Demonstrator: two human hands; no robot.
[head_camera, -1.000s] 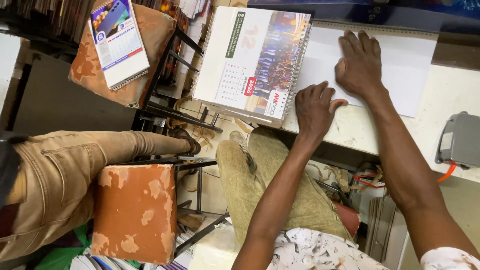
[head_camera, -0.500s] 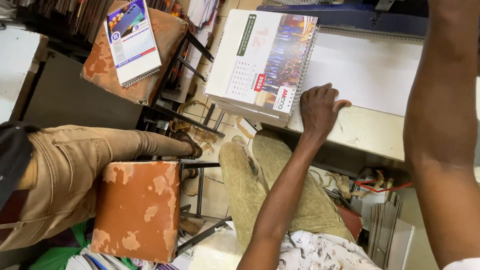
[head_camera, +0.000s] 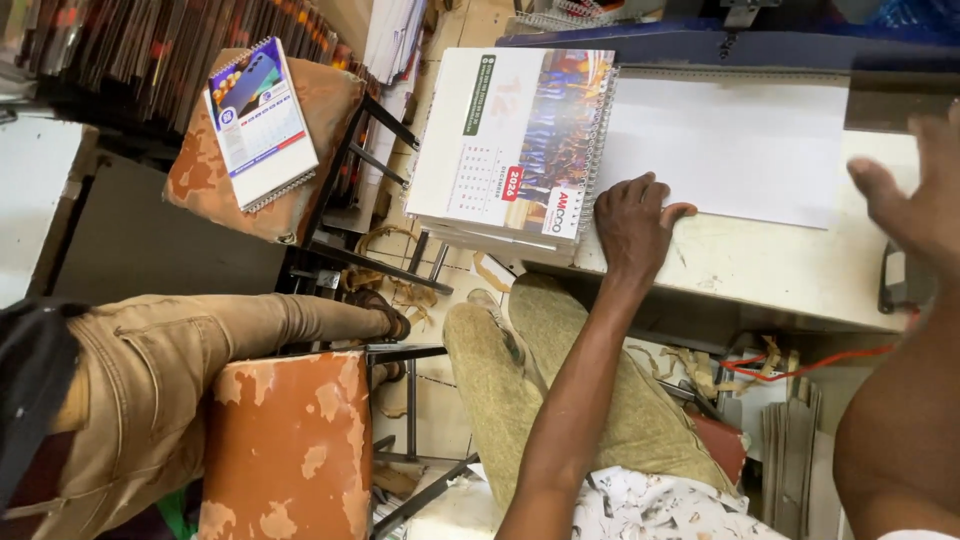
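The left hand (head_camera: 632, 222) rests palm down on the table (head_camera: 760, 280), fingers loosely spread, its fingertips against the wire spine of the calendar stack (head_camera: 510, 145). It grips nothing; it only steadies the stack's edge. That hand has hardly moved over the last second.

The right hand (head_camera: 915, 200) is what has changed. A second ago it lay flat on the white sheet (head_camera: 730, 145); half a second ago its forearm swept across the right of the view; now it is off the sheet and hovers open, fingers wide, at the right edge of the table, holding nothing. The sheet lies bare and flat beside the stack, touching or nearly touching the spiral binding.

The stack itself sits at the left end of the table, overhanging its near corner, top page showing a month grid and a colourful photo. It has stayed where it was. Judging from this, the flattening of the sheet looks finished and the right hand is free.

Off to the left, a single calendar (head_camera: 260, 122) lies on a worn orange stool (head_camera: 265, 150). Another person's leg in tan trousers (head_camera: 200, 350) stretches across beside a second orange stool (head_camera: 285, 450).
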